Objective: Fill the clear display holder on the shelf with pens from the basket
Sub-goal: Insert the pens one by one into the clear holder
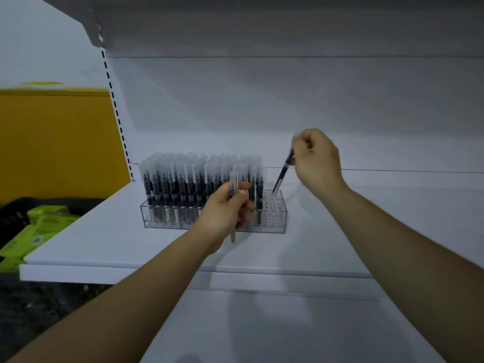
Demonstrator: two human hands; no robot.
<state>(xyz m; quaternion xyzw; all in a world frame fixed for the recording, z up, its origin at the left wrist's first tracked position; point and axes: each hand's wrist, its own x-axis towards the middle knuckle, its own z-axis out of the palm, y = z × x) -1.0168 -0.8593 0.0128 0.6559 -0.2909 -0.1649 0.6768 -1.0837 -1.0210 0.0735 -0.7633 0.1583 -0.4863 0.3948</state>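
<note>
Pinching a dark pen (283, 171) near its upper end, the right hand (317, 159) has its fingers curled round the barrel and carries it tilted, lower tip down at the open holes at the right end of the clear display holder (275, 221). The slant looks deliberate: holding high keeps the knuckles clear of the tall capped pens and lets the tip find a hole before the barrel is stood upright. The left hand (225, 212) grips a spare pen (232, 195) upright just in front of the holder, its clear cap above the fist and its pale end poking out below. It may hold more than one, but the blur there leaves that unsure. Keeping the spare so near the gap probably saves a trip back for each pen. The holder sits on the white shelf (104, 239), toward the left, with rows of standing pens (183, 184) packed from its left end across most of its length. Only the right section shows bare holes, so the job seems close to done. The dark basket (13, 212) lies low at the left, below shelf level, with green packs (47, 218) in it. Whether loose pens remain there cannot be made out. Next, I judge, the tip must seat in a hole without nudging the neighbouring row.
</note>
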